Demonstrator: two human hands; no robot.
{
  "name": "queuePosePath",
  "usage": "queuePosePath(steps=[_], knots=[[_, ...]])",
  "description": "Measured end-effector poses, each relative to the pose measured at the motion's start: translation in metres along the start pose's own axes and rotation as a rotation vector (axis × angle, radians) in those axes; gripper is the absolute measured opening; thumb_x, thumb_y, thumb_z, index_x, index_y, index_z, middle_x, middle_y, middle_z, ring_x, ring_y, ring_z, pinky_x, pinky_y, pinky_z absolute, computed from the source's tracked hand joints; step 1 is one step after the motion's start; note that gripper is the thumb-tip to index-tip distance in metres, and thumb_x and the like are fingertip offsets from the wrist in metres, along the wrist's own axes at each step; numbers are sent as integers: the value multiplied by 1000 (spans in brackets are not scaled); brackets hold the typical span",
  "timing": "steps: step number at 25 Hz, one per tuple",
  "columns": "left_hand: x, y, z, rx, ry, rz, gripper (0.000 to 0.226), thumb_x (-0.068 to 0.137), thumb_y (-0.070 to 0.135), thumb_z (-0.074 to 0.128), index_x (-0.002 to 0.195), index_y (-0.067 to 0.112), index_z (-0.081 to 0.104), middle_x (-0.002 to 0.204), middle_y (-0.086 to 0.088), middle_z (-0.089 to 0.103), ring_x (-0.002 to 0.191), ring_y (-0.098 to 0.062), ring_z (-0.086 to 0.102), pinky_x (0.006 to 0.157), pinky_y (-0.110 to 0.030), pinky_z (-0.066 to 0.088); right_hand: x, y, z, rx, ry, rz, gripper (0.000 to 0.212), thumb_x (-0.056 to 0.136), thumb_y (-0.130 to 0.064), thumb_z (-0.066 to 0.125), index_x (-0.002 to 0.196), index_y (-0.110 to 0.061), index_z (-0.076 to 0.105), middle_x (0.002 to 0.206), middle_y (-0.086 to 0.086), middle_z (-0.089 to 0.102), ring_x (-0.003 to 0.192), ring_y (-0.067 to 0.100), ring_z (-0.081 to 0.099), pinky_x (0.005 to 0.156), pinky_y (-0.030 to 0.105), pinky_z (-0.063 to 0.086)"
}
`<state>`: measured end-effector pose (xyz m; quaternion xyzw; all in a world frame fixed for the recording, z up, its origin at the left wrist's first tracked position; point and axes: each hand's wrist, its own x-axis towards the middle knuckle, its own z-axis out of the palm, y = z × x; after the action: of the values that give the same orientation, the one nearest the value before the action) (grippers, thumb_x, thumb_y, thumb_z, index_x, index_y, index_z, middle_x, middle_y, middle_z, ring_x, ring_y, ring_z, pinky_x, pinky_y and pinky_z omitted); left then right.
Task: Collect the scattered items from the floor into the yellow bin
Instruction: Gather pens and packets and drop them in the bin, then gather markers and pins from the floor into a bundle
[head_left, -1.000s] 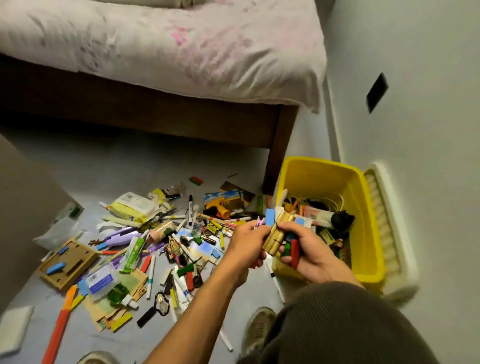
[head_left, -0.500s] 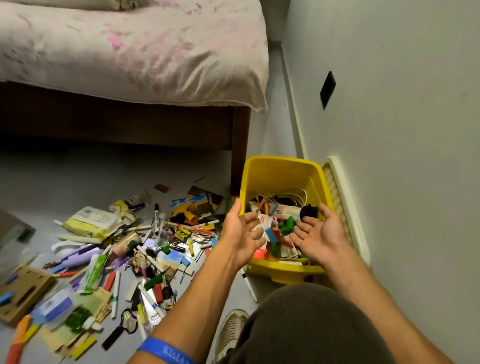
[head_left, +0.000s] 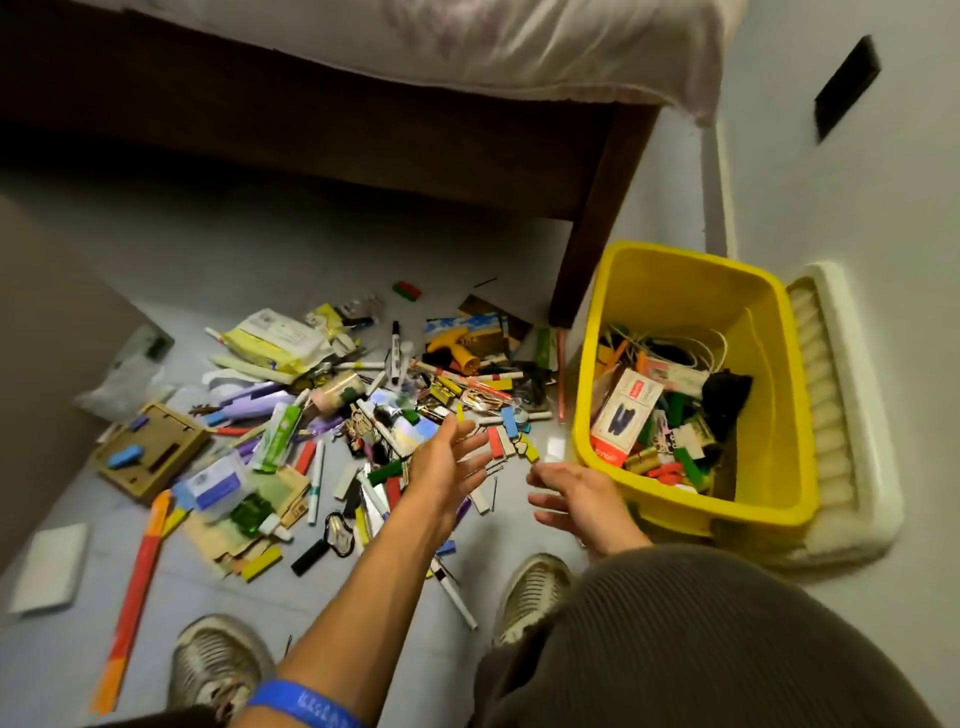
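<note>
You have one yellow bin (head_left: 675, 280), two empty hands (head_left: 447, 460) (head_left: 582, 493), two shoes (head_left: 218, 670) (head_left: 535, 592), one bed (head_left: 467, 47), one wristband (head_left: 301, 701); floor clutter too dense to count.

Both empty hands, left (head_left: 448, 462) and right (head_left: 576, 496), hover spread-fingered between scattered items (head_left: 332, 415) and yellow bin (head_left: 779, 395).

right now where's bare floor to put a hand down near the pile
Bare floor lies between the bed frame and the pile's far edge, and between the two shoes. Crowded: the pile itself and the yellow bin.
</note>
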<state>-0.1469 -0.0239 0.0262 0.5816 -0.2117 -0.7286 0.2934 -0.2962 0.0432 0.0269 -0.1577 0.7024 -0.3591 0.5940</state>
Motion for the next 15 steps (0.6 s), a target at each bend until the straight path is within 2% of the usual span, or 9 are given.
queuePosePath(steps=[2,4,6,8,11,13,15], knots=[[19,-20,-14,67,111,-20,36,102,36,42,118,11,63,112,-7,69,100,-24,67,85,-37,53,27,37,11,-456,124,-94,28,98,-17,54,124,-17,64,129,4,62,114,21,59,94,33,49],[36,-40,-32,153,209,-44,27,100,30,49,112,13,66,106,-6,71,91,-23,68,78,-36,53,54,69,13,-992,202,-141,37,96,-19,51,133,-17,55,138,7,52,122,26,52,101,37,44],[46,-61,-51,281,223,-53,21,99,27,52,111,18,66,106,-2,69,91,-20,67,69,-31,54,74,92,12,-1277,252,-117,44,93,-17,50,136,-16,45,139,10,43,120,30,50,98,42,46],[55,-79,-71,348,223,-48,19,99,22,52,112,21,66,107,-1,68,89,-18,68,68,-29,57,92,104,14,-1327,306,-151,46,90,-13,55,135,-17,42,133,11,45,113,27,51,92,38,50],[69,-89,-89,450,256,-13,16,96,20,55,104,29,66,108,0,68,94,-18,67,88,-39,57,109,102,27,-1138,310,-259,33,89,-9,57,117,-22,45,113,3,55,97,20,53,78,32,50],[77,-90,-87,607,251,59,15,94,22,57,106,28,65,99,3,69,85,-15,68,83,-40,58,117,93,42,-921,331,-290,26,93,-11,51,116,-22,45,107,-3,55,93,17,55,73,29,45],[82,-91,-71,811,217,162,21,92,29,60,112,23,62,93,7,68,80,-14,67,77,-38,58,126,82,51,-830,368,-338,26,96,-12,48,121,-16,49,111,0,53,99,20,56,74,27,41]])
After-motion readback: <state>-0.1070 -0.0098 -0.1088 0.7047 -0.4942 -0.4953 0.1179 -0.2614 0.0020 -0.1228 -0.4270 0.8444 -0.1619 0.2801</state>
